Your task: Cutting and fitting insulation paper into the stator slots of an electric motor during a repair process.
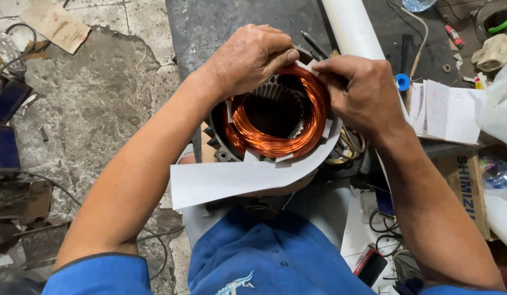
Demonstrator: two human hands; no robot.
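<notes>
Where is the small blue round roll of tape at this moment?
In the head view, the small blue round roll of tape lies upper right of centre, just past the right hand, between the white tube and the open paper notebook.

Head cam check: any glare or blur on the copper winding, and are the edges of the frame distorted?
Head view: even, soft light, no hard shadows; the copper winding shows bright sheen but its strands stay readable. The left hand and right hand are sharp, no motion blur. The white paper strip is bright, near washed out. Wide-angle stretch shows at the edges, forearms flaring towards the bottom corners.
</notes>
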